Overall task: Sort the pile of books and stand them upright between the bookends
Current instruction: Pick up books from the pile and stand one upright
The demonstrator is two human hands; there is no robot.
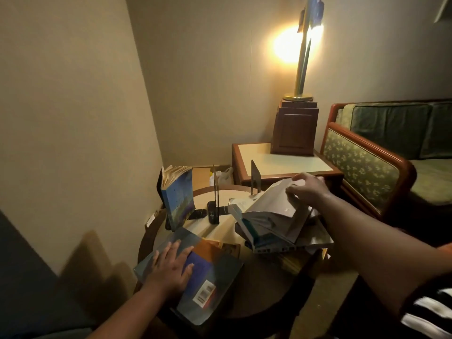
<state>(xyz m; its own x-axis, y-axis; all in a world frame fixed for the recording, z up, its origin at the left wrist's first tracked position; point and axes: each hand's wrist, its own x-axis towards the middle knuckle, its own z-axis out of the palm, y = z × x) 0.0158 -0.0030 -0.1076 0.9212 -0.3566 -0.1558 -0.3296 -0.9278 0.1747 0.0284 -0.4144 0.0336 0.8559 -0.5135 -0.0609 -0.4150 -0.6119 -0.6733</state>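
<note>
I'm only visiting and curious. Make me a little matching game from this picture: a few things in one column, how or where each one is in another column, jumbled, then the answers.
Things
1. blue paperback
2. barcode book
3. grey book
4. lamp

States
A. gripped by the right hand, atop the pile
B. lit, on the side table
C. standing upright
D. lying flat under the left hand

Pairs: 1-C, 2-D, 3-A, 4-B
</note>
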